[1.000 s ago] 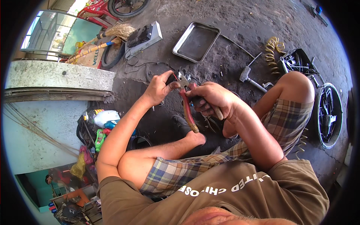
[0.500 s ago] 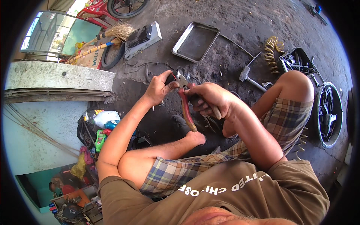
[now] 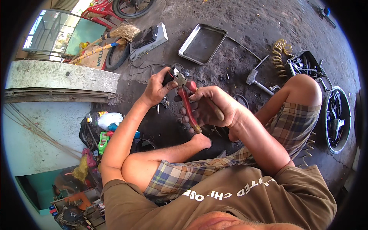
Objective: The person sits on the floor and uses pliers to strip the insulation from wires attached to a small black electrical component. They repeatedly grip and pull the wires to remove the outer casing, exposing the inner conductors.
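Above my crossed legs both hands meet in mid-air. My left hand (image 3: 155, 91) pinches a small black part (image 3: 168, 78) between thumb and fingers; its exact kind cannot be made out. My right hand (image 3: 216, 103) grips a pair of pliers (image 3: 185, 104) with worn red handles. One handle lies against the palm, and the dark, grimy fingers reach round the other. The metal jaws point up and left, right beside the black part and my left thumb. Whether the jaws bite on it is hidden.
A metal tray (image 3: 202, 44) lies ahead on the dirty floor. To the right are a hammer (image 3: 258, 82), a coiled hose (image 3: 281, 51), a tool-filled bin (image 3: 306, 65) and a round tub (image 3: 337, 119). Bottles (image 3: 107, 120) stand at left below a low wall (image 3: 61, 78). A grey box (image 3: 149, 42) sits farther off.
The pliers and both hands have shifted slightly left. The pliers' handles show farther apart, and my right fingers have extended round the left handle.
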Available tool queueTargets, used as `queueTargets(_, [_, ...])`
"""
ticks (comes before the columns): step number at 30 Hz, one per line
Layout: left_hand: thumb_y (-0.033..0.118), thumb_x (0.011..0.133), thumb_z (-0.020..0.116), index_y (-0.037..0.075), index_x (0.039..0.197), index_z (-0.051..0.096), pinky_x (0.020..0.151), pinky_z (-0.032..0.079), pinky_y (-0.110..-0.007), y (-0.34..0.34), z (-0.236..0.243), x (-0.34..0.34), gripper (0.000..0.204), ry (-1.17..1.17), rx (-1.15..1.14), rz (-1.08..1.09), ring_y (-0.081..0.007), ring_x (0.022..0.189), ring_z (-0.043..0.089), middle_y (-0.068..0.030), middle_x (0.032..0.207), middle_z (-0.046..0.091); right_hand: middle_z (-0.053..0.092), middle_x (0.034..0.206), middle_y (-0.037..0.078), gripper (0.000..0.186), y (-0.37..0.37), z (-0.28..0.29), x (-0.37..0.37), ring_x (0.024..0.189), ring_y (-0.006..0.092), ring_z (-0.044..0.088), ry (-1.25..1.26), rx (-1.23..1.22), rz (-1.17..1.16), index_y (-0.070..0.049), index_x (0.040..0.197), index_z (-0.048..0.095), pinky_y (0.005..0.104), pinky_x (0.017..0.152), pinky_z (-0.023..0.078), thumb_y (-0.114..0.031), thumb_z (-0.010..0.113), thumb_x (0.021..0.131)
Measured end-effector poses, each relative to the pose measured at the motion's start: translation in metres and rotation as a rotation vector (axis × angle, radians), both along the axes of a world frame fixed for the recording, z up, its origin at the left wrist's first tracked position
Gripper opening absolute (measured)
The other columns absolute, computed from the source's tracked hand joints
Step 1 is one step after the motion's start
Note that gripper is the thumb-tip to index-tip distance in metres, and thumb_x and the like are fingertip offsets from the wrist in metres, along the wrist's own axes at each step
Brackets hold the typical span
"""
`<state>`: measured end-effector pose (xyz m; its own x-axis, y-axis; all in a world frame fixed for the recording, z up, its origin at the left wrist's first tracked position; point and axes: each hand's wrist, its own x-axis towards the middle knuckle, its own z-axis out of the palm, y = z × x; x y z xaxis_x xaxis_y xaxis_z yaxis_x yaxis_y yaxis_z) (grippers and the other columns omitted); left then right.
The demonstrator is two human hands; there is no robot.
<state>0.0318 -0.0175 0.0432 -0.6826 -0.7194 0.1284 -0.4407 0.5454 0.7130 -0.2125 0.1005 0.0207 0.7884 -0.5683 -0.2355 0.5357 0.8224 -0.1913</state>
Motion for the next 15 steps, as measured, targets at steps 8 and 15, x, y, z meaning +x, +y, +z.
queueTargets(8, [0.047, 0.097, 0.074, -0.004, 0.114, 0.061, 0.079, 0.052, -0.037, -0.003, -0.001, 0.006, 0.055, -0.013, 0.001, -0.060, -0.0197, 0.083, 0.063, -0.0151, 0.089, 0.068, 0.068, 0.099, 0.011, 0.033, 0.011, 0.005, 0.020, 0.085, 0.0291, 0.067, -0.071, 0.085, -0.061, -0.015, 0.117, 0.066, 0.0487, 0.077, 0.055, -0.016, 0.056, 0.087])
queueTargets(15, [0.046, 0.095, 0.078, -0.009, 0.119, 0.059, 0.081, 0.052, -0.035, -0.010, -0.026, 0.012, 0.063, 0.044, 0.070, -0.079, -0.0155, 0.087, 0.061, -0.0137, 0.093, 0.069, 0.047, 0.082, -0.002, 0.019, 0.011, -0.006, 0.030, 0.069, 0.0124, 0.046, -0.102, 0.110, -0.083, -0.017, 0.107, 0.054, 0.0286, 0.059, 0.039, -0.014, 0.058, 0.088])
